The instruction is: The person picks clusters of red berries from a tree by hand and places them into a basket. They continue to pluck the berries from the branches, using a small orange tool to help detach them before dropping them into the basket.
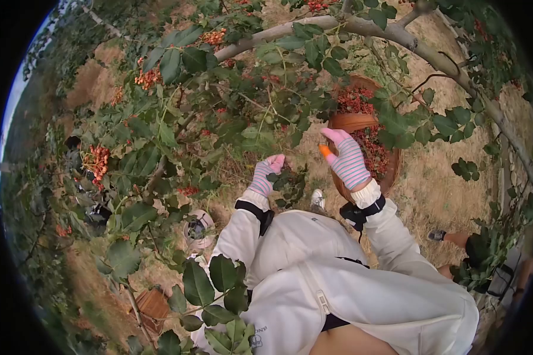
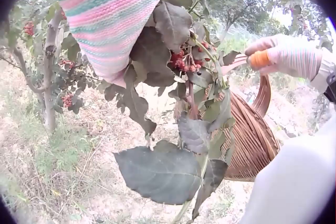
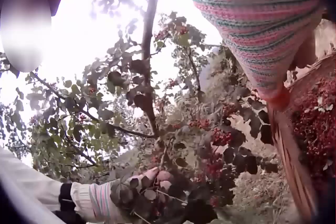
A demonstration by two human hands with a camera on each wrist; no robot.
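My left hand (image 1: 266,174), in a pink and grey striped glove, grips a leafy twig (image 1: 291,184) with its fingers curled round the stem. Among the twig's leaves, the left wrist view shows a small cluster of red berries (image 2: 186,62) just beyond the glove. My right hand (image 1: 346,160) wears a matching glove with an orange thumb cover (image 1: 324,150). Its fingers reach forward, apart from the thumb, and hold nothing visible. Under and beside that hand is a brown wicker basket (image 2: 247,142) with a broad handle (image 1: 352,122), holding many red berries (image 1: 355,100).
A thick branch (image 1: 361,25) arches across the top of the head view. More berry clusters (image 1: 98,163) hang at the left. Another basket (image 1: 151,307) shows lower left, a pale cap (image 1: 198,229) nearby. Another person's shoe (image 1: 437,235) is at the right on dry grass.
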